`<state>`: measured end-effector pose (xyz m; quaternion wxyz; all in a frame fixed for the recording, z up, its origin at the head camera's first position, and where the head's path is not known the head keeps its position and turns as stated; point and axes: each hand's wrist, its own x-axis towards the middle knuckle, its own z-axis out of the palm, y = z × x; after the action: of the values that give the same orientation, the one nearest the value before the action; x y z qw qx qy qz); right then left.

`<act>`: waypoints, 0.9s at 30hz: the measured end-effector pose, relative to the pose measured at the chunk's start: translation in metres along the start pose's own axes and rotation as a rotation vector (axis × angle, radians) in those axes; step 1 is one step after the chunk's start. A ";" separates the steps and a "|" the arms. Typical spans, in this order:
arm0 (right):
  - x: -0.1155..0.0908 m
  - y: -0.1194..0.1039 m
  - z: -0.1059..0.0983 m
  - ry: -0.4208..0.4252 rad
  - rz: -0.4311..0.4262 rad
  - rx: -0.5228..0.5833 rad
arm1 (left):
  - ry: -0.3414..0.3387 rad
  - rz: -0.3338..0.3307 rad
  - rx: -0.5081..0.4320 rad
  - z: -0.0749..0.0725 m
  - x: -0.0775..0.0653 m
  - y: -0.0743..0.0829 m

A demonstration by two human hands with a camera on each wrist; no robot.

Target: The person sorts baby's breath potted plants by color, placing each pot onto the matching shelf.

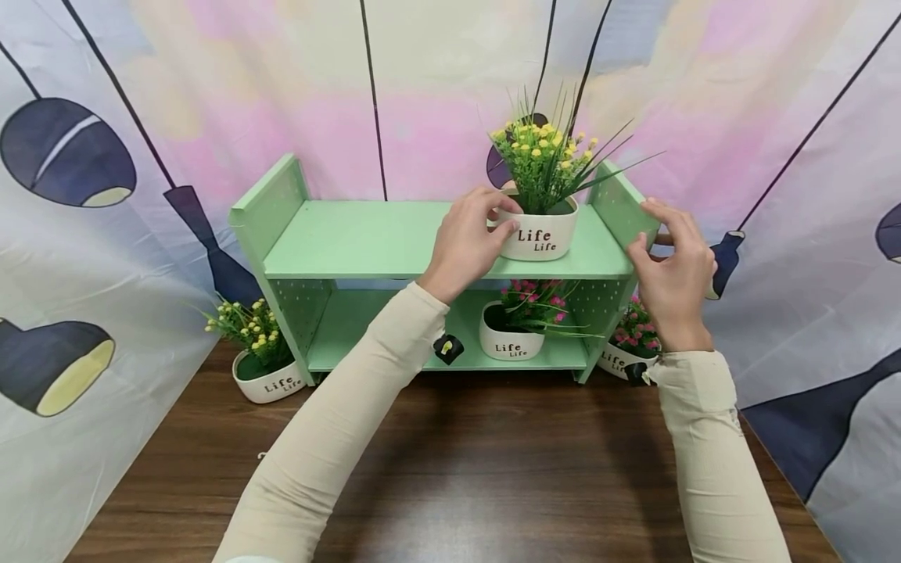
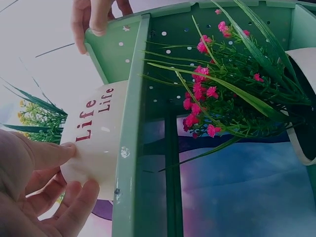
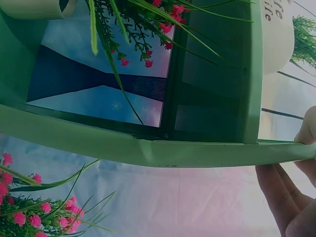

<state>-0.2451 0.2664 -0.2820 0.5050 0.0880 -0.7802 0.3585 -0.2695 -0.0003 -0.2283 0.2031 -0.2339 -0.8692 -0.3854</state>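
Note:
On the top board of a green two-tier shelf [image 1: 366, 234] stands a white oval flower pot [image 1: 538, 238] marked "Life", holding yellow flowers [image 1: 538, 148] and long grass blades. My left hand [image 1: 473, 242] holds this pot at its left end, thumb and fingers against its wall; the left wrist view shows the fingertips [image 2: 89, 190] touching it near the board. At the shelf's right end, my right hand [image 1: 672, 270] grips the upright side panel [image 1: 622, 207] by its front edge, thumb on the inner face and fingers outside.
A pot with pink flowers [image 1: 511, 344] sits on the lower board. Beside the shelf, on the brown wooden table [image 1: 493, 469], are a yellow-flowered pot [image 1: 267, 383] at left and a pink-flowered pot [image 1: 612, 360] at right. A patterned curtain [image 1: 450, 94] hangs behind.

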 end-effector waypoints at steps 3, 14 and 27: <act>-0.001 -0.002 0.000 -0.004 0.001 0.001 | -0.008 -0.013 0.004 0.000 0.000 -0.001; -0.002 -0.004 -0.001 0.003 0.003 -0.010 | -0.020 -0.028 -0.005 0.001 0.001 -0.002; -0.003 -0.008 -0.002 0.007 0.003 0.004 | 0.029 0.118 -0.108 -0.026 -0.011 -0.003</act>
<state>-0.2387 0.2615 -0.2803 0.5070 0.0867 -0.7779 0.3611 -0.2574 -0.0248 -0.2196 0.2249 -0.2898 -0.8288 -0.4225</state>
